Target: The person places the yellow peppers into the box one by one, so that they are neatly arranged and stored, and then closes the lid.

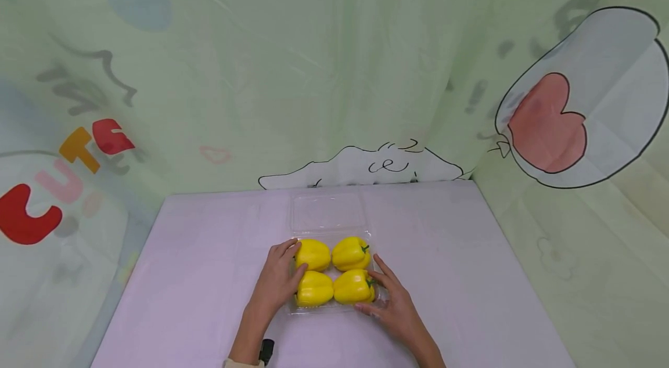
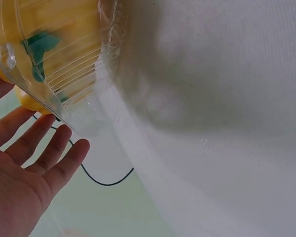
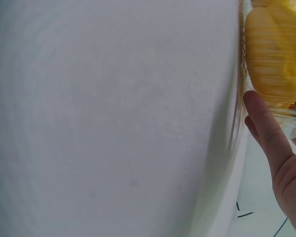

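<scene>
Several yellow bell peppers [image 1: 313, 255] lie in two rows inside a clear plastic container [image 1: 313, 310]. My left hand [image 1: 274, 278] rests along the container's left side, its fingertips at the two left peppers. In the left wrist view, its fingers are spread and mostly straight beside the clear wall. At the right side, my right hand [image 1: 399, 307] has its thumb and a finger at the near right pepper [image 1: 352, 287]. Straight fingers [image 3: 264, 123] lie along the container's outside in the right wrist view; that hand's thumb is mostly out of frame there.
The container's clear lid [image 1: 328, 212] lies folded back on the far side. Under everything is a pale table [image 1: 209, 258]. Printed green cloth walls [image 1: 334, 78] enclose the table at the back and sides. A dark band [image 1: 267, 350] shows by the left wrist.
</scene>
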### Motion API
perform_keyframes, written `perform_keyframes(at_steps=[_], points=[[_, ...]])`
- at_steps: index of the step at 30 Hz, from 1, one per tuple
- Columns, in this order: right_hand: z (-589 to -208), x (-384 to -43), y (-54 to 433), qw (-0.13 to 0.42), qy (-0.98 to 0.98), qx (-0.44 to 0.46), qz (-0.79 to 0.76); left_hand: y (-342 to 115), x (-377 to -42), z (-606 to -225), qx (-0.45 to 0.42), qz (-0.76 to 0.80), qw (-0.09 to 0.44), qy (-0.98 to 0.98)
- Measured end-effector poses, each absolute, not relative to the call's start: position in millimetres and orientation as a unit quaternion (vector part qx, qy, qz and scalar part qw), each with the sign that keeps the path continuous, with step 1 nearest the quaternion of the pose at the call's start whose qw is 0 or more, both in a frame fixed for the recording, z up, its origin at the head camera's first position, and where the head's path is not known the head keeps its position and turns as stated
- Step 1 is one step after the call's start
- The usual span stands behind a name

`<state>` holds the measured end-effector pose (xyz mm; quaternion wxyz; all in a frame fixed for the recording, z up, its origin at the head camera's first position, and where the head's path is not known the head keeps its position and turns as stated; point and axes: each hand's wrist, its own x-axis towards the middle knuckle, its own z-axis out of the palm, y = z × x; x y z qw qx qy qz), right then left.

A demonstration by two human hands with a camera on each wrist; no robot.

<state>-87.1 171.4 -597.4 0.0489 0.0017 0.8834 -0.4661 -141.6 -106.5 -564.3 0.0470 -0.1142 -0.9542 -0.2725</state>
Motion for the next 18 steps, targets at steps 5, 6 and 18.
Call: perform_keyframes(at_steps=[5, 6, 18], points=[[-597.7, -87.9, 170.9, 0.051, 0.884, 0.002, -0.465, -107.4, -142.5, -564.5, -0.117, -0.273, 0.043, -0.954], [-597.8, -88.1, 170.8, 0.051, 0.884, 0.002, -0.464, -107.6, -142.8, -563.9, -0.117, -0.273, 0.042, -0.954], [-596.8, -88.4, 170.2, 0.057, 0.884, 0.007, -0.465, -108.0, -144.7, -560.3, -0.105, -0.300, 0.028, -0.948]])
